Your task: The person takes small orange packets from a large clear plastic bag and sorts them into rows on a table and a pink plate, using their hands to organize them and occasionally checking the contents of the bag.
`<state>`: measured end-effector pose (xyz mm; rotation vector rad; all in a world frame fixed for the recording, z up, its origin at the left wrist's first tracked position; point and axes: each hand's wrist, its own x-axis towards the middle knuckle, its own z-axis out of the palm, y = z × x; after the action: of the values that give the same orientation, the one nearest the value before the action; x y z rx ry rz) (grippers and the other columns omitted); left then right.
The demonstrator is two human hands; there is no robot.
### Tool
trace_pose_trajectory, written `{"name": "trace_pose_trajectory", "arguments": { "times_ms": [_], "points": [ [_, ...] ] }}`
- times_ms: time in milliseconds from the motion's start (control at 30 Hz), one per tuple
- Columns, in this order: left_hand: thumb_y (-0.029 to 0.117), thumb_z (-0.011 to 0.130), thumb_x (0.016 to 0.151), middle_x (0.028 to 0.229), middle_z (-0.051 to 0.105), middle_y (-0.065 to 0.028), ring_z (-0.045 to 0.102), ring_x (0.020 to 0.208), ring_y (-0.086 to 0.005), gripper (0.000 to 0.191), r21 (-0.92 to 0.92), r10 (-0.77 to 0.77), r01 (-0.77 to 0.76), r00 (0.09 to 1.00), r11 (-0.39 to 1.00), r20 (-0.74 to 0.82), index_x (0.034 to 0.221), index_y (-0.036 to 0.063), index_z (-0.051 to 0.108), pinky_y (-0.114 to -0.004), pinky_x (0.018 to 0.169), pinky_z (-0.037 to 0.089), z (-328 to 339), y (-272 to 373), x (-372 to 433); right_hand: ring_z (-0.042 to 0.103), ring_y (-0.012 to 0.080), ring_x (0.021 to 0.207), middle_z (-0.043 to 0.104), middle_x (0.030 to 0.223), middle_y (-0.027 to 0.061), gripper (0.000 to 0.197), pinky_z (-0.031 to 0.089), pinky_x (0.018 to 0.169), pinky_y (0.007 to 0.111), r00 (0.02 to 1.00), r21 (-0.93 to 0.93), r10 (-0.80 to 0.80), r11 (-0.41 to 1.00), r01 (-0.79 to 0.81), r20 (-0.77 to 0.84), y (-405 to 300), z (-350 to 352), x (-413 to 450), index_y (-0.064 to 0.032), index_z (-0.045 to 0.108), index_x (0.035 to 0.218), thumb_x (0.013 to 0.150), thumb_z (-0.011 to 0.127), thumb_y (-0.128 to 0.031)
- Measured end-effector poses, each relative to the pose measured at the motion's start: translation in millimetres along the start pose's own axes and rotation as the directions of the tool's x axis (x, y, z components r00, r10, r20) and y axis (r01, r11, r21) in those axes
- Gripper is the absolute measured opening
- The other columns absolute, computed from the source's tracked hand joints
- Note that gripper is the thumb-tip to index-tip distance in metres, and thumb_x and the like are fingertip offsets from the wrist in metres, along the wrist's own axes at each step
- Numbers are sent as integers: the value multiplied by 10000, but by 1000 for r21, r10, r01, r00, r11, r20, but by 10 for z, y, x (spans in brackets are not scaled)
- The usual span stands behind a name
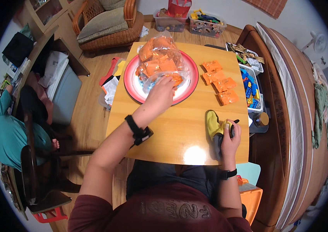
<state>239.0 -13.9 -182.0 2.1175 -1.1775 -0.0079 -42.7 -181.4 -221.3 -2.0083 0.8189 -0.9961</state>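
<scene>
My left hand (164, 90) reaches to the near mouth of a clear plastic bag (161, 62) filled with orange packets; its fingertips touch the bag's opening, and whether they grip a packet is hidden. Under the bag lies a round white enamel tray with a red rim (194, 72). My right hand (231, 136) is closed around a yellow and dark grey fabric pouch (212, 123) near the table's right edge, with a small black tip sticking out by the fingers. Several orange packets (225, 84) lie in a staggered row on the wooden table (164, 124), right of the tray.
Baskets with toy blocks (249, 87) and small packets (246, 56) stand off the table's right edge, beside a brown-lidded jar (261, 119). A bin of cloths (111, 87) is at the left. Another person in a teal top (16, 133) sits far left. A wicker armchair (109, 29) stands beyond.
</scene>
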Motion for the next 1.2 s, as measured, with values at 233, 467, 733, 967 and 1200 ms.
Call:
{"name": "trace_pose_trajectory", "arguments": {
  "times_ms": [233,467,733,967,1200],
  "points": [
    [128,694,843,1436,524,-92,480,1306,-348,562,534,191,-231,973,813,130,1390,144,568,-494,1102,355,-4,43,326,608,301,1061,652,1087,158,183,463,962,380,1000,72,26,997,-27,14,-32,0,49,16,682,1079,945,681,-109],
    [111,679,854,1205,596,-79,568,1085,-335,471,572,59,-162,979,804,194,1316,168,604,-463,948,466,212,-81,236,612,285,1058,657,1085,152,198,463,962,378,999,105,40,994,-42,17,-86,28,68,11,695,1099,954,686,-123],
    [-30,595,842,1238,568,-141,592,1119,-389,473,274,-28,-62,949,960,315,1294,112,598,-449,936,507,-132,71,-272,611,287,1074,656,1090,155,216,458,977,376,999,108,52,993,-53,14,-49,-6,31,5,693,1107,958,684,-151],
    [43,637,848,1288,528,-200,596,1125,-410,539,188,-104,45,944,981,315,1372,88,523,-458,927,521,-205,352,-892,612,294,1086,656,1107,162,244,456,981,378,997,146,77,986,-76,0,-30,-7,-4,9,688,1106,966,677,-191],
    [158,711,885,1297,573,-203,635,1103,-357,550,11,-6,4,986,1000,164,1396,54,535,-414,906,538,-317,683,-1357,616,301,1073,650,1115,164,241,466,962,376,1000,105,6,994,-7,15,-18,1,-29,11,678,1118,966,663,-176]
  ]
}}
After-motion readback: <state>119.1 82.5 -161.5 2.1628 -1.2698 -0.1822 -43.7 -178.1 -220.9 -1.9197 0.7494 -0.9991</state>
